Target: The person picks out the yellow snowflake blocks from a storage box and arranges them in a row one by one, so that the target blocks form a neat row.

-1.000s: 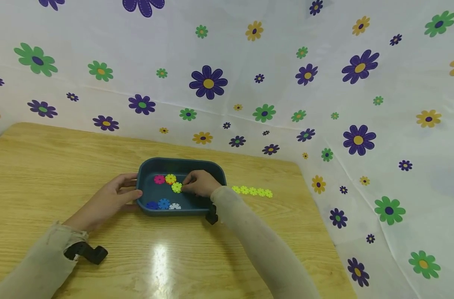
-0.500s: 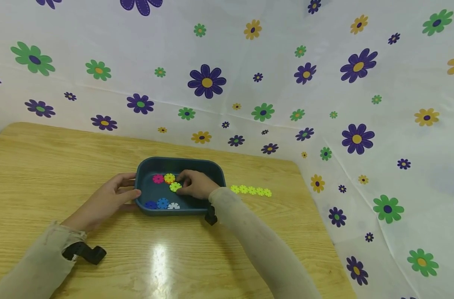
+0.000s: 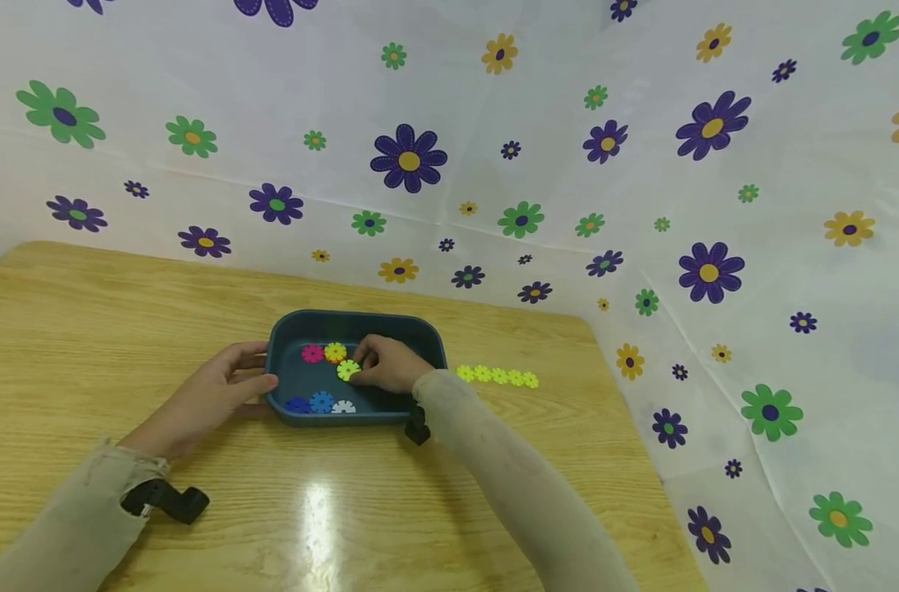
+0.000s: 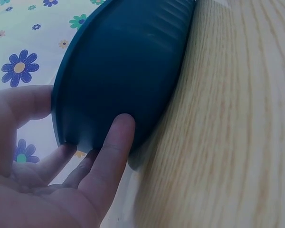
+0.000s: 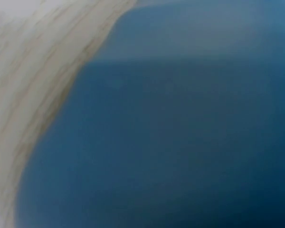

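A dark blue rectangular tray [image 3: 345,420] sits on the table. At its left end, my left hand [image 3: 208,399] holds the wall, thumb at the rim and fingers against the outside. In the left wrist view those fingers [image 4: 119,130] touch the tray's outer wall [image 4: 128,61]. Inside the tray my right hand [image 3: 393,366] pinches a yellow-green notched plastic disc [image 3: 346,370] between thumb and fingertips. Beside it lie a pink disc [image 3: 312,353] and a yellow disc [image 3: 335,351] overlapping an orange one. The right wrist view shows only blurred tray [image 5: 147,137] and wood; the hand is out of it.
A dark blue disc [image 3: 298,405], a lighter blue disc [image 3: 321,401] and a white disc [image 3: 344,407] lie along the tray's near wall. Right of the tray, several yellow-green discs [image 3: 499,376] form a row on the wooden table [image 3: 234,510]. Flower-patterned cloth [image 3: 493,107] hangs behind and right.
My right hand's fingers have shifted slightly on the yellow-green disc, which stays in nearly the same spot. The left hand and tray have not visibly moved; the head view has drifted a little.
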`<action>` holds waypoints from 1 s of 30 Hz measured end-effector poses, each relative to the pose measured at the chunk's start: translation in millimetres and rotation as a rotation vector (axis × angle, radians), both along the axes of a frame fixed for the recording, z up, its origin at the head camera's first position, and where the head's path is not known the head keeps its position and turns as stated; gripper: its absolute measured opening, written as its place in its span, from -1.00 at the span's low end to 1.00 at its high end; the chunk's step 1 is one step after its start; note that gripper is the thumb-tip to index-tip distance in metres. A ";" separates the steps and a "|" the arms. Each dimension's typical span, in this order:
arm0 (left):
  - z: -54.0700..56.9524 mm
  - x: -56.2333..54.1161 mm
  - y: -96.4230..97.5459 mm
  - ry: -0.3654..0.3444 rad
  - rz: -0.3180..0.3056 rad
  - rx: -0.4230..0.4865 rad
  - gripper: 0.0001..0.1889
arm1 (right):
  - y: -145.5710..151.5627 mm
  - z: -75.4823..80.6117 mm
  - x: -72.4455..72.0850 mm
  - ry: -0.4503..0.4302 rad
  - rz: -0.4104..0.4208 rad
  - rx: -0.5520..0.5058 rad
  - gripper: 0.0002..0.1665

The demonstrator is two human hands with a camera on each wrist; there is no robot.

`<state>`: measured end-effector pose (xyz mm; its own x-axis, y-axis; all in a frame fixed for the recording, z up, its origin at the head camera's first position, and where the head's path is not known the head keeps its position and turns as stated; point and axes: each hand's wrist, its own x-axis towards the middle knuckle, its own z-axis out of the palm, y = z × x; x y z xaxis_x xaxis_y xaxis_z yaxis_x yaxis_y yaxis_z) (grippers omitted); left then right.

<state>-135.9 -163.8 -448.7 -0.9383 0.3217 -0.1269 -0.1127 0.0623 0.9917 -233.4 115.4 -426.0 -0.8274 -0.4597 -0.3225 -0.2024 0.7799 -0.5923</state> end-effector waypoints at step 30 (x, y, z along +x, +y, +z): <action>-2.3 -1.2 0.2 -0.009 0.009 -0.005 -0.19 | 3.3 0.0 3.8 -0.017 -0.096 -0.134 -0.82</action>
<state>-137.1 -163.5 -451.0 -0.9400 0.3128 -0.1363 -0.1217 0.0658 0.9904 -229.6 118.7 -426.0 -0.8645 -0.4185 -0.2783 -0.1195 0.7091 -0.6949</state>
